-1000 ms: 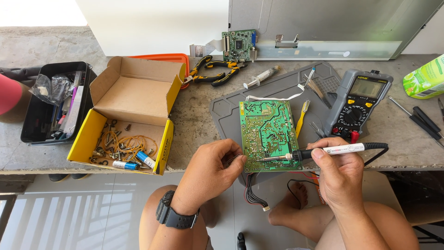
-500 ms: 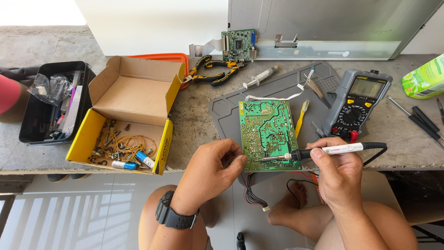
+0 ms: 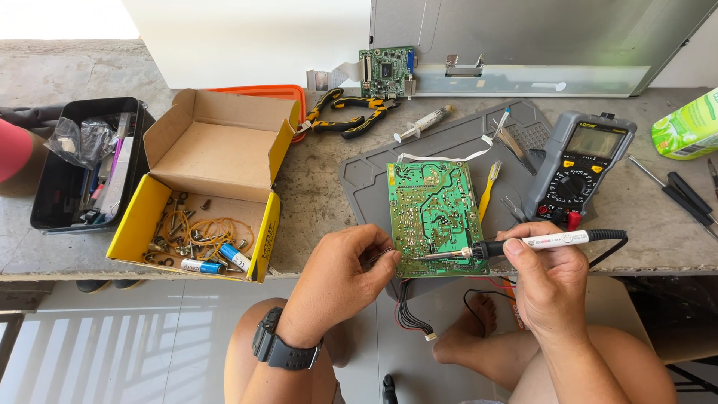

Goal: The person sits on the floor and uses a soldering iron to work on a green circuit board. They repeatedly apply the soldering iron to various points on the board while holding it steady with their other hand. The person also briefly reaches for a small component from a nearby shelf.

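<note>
A green circuit board (image 3: pixel 434 213) lies solder side up on a grey work mat (image 3: pixel 464 142) at the bench's near edge. My right hand (image 3: pixel 550 280) grips a white soldering iron (image 3: pixel 523 243) whose tip touches the board's lower part. My left hand (image 3: pixel 340 280), with a black watch on the wrist, pinches a thin strand of solder wire (image 3: pixel 383 254) at the board's lower left corner. A bundle of wires (image 3: pixel 407 314) hangs below the board.
An open yellow cardboard box (image 3: pixel 202 191) of small parts sits to the left, beside a black bin (image 3: pixel 78 168). A grey multimeter (image 3: pixel 580 164), pliers (image 3: pixel 351 112), a syringe (image 3: pixel 422 122), screwdrivers (image 3: pixel 677 191), a second small board (image 3: pixel 387 71) and a green package (image 3: pixel 688 127) lie around.
</note>
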